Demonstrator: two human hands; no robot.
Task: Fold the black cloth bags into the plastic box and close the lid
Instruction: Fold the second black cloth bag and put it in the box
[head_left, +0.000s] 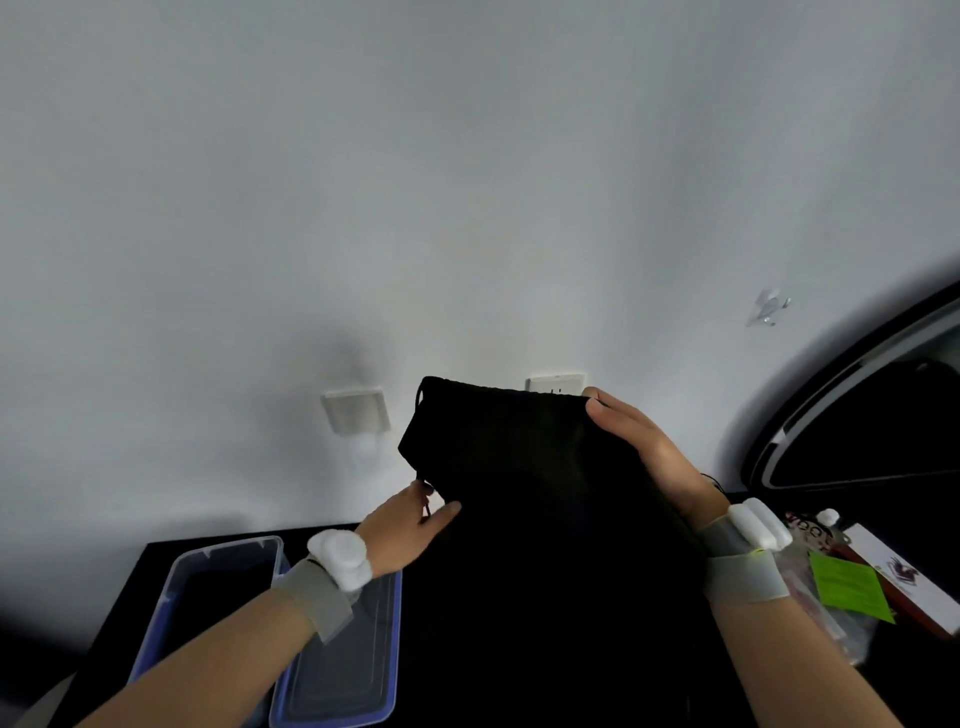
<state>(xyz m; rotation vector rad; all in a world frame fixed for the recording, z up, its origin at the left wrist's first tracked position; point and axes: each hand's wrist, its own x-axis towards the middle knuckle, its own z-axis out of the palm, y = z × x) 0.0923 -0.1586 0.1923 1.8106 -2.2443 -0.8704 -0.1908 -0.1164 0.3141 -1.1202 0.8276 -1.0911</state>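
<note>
I hold a black cloth bag (519, 467) up in front of the white wall, its drawstring top edge uppermost. My right hand (644, 447) grips the bag's upper right corner. My left hand (410, 525) pinches its left edge and a thin drawstring lower down. The bag's lower part merges with the dark table and is hard to make out. A clear plastic box (176, 597) with a blue rim stands open at the lower left. Its lid (343, 670) lies flat beside it on the right, partly under my left forearm.
The black table (130, 587) ends at the white wall. Two wall sockets (356, 410) sit just above it. At the right lie a green note (847, 587), a white card and plastic packets, with a dark curved monitor (857, 431) behind.
</note>
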